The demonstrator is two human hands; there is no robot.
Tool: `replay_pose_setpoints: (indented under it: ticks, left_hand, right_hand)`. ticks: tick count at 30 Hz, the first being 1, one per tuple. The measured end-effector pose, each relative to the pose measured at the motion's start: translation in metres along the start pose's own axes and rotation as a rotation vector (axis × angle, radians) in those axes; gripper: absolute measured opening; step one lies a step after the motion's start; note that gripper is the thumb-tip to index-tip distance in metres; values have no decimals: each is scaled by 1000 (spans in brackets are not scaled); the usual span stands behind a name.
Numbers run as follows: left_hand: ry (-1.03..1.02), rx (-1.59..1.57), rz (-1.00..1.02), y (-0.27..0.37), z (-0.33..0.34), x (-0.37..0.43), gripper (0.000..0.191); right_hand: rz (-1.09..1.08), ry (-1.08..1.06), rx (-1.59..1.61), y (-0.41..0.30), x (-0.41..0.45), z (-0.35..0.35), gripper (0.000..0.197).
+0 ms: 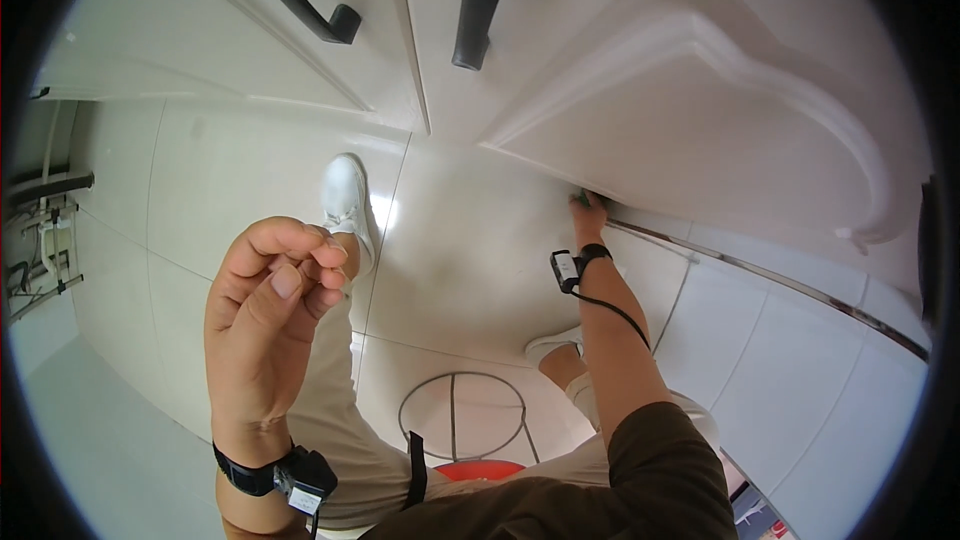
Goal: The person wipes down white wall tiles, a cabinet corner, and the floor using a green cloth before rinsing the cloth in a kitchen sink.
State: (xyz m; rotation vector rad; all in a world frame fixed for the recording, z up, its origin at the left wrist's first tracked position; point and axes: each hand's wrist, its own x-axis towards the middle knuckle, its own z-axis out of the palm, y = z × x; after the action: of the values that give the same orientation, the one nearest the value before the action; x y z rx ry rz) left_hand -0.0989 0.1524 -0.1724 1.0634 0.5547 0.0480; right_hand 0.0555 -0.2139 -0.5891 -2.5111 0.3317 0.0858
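My left hand (274, 292) is raised above the tiled floor, palm inward. Its fingers are loosely curled, with the thumb a little apart from them, and nothing shows between them. My right hand (589, 216) reaches down to the bottom edge of a white panelled cabinet door (720, 120). A small green thing (583, 199) shows at its fingers, mostly hidden by the hand and the door; I cannot tell what it is. Beside it, a second white door (247, 37) has a black handle (300, 0), and another black handle (480, 7) sits on the nearer door.
A round wire frame (452, 375) stands on the floor tiles (465, 262) behind my feet, with a red thing (480, 469) beside it. A metal strip (765, 266) runs along the right. A metal rack (52, 247) is at the far left. Wrist devices trail black cables (615, 311).
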Motion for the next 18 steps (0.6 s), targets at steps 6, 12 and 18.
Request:
replay_pose_setpoints:
  ticks: [6,12,18]
  left_hand:
    - [-13,-47,49,-2,-9,-4,19]
    - [2,-66,52,-2,-12,-2,21]
    - [-7,-67,34,0,-11,7,21]
  right_hand:
    - [-73,-296,424,-56,-56,13,27]
    - [395,143,298,15,10,0,34]
    - [-125,-266,323,-31,-22,57,33]
